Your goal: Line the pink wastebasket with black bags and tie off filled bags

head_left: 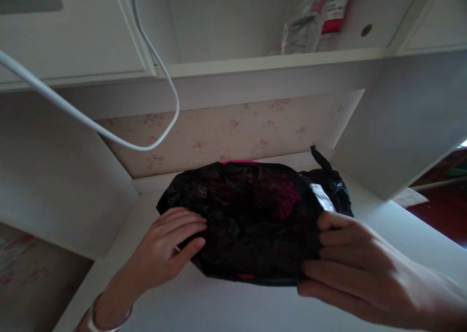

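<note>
A black plastic bag [248,230] lies spread with its wide mouth facing me, and pink shows through its thin film. At its far rim a strip of bright pink [240,162] peeks out, probably a container under the film. My left hand [171,247] rests over the left rim, fingers fairly straight and thumb apart from them. My right hand [359,266] has its fingers closed on the right rim. Behind that hand, a second black plastic bundle [337,191] with a twisted end stands beside the bag. A silvery label-like patch [321,197] shows between them.
The white surface [219,305] is bounded by panels on the left and right [401,113]. An open shelf [226,25] above holds a clear plastic package [302,32] and a red-and-green item [335,13]. A white cable [175,101] hangs in front at the left.
</note>
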Demonstrator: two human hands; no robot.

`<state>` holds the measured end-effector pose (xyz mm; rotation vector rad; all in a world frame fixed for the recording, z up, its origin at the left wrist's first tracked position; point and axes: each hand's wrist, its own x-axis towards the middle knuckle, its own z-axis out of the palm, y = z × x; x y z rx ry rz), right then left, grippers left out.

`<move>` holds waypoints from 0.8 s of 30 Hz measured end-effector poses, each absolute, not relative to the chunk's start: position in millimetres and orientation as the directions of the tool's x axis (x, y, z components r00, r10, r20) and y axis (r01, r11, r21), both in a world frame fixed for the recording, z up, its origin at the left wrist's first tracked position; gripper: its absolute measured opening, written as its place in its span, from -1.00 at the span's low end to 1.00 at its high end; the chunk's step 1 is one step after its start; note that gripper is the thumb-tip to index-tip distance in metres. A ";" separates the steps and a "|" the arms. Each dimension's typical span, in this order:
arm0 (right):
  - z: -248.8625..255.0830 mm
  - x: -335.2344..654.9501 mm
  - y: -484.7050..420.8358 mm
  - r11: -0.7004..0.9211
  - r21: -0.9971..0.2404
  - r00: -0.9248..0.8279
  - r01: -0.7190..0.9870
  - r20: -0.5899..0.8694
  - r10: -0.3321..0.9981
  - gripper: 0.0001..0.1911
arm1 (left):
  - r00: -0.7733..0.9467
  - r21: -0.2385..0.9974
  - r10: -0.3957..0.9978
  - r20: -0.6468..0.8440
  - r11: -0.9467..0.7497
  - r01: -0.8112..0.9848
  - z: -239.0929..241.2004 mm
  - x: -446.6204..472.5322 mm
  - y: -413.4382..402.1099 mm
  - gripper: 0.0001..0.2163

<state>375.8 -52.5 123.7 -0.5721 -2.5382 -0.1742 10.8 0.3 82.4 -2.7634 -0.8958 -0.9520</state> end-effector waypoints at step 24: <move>83.9 399.9 -22.5 0.722 -0.387 -0.445 0.573 0.593 0.671 -0.64 | 0.669 0.144 0.434 0.603 -0.885 0.443 82.3 36.7 -38.6 -0.80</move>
